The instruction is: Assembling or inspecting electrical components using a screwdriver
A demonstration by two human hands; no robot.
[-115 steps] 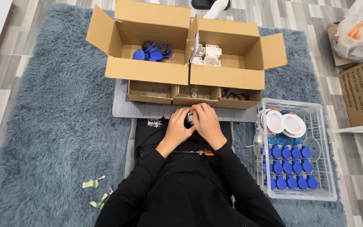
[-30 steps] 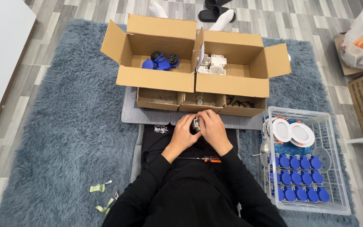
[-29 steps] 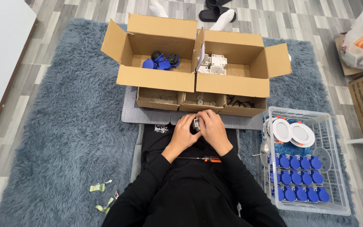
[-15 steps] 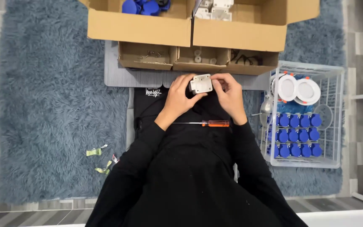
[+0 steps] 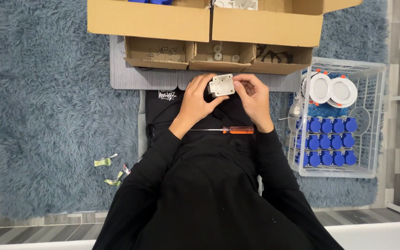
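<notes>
Both hands hold a small white square plastic box [image 5: 221,85] with rounded corner lugs, raised above the lap: the left hand [image 5: 196,98] has its grip clenched round the box's left side, and the right hand [image 5: 255,95] pinches its right edge. The orange-handled screwdriver [image 5: 223,130] lies idle across the black-clothed lap, so no screwing looks under way. Many glossy blue round caps [image 5: 325,141] already sit in rows in the white wire basket [image 5: 376,120] (two white discs above them). Shallow cardboard trays [image 5: 158,51] hold loose screws on the shaggy grey-blue rug [image 5: 56,115].
</notes>
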